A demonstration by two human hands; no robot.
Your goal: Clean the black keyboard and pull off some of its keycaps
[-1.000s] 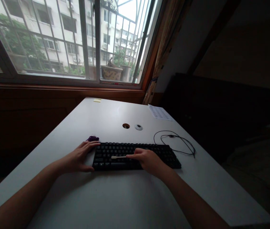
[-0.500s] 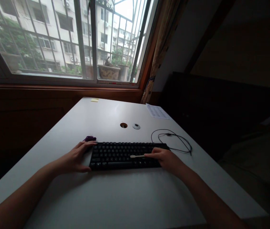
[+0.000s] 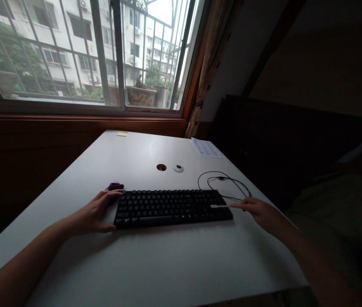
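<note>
A black keyboard (image 3: 168,208) lies flat on the white table. My left hand (image 3: 99,213) grips its left end, fingers at the back corner and thumb at the front corner. Pinched in my right hand (image 3: 257,209) is a pale, thin toothbrush (image 3: 221,206), its head pointing left over the keys at the keyboard's right part. Whether the bristles touch the keys is too small to tell; most of the handle is hidden in the hand. Just behind my left fingers sits a small purple object (image 3: 115,186), partly covered.
The keyboard's black cable (image 3: 237,181) lies looped at the back right. Behind the keyboard are a round hole (image 3: 161,167) in the table and a white round cover (image 3: 178,168). Printed paper (image 3: 207,148) and a yellow note (image 3: 122,134) lie at the far edge, below a window.
My right hand has moved right with the toothbrush, from the keyboard's middle to its right part. My left hand stays at the left end. The whole view has shifted slightly.
</note>
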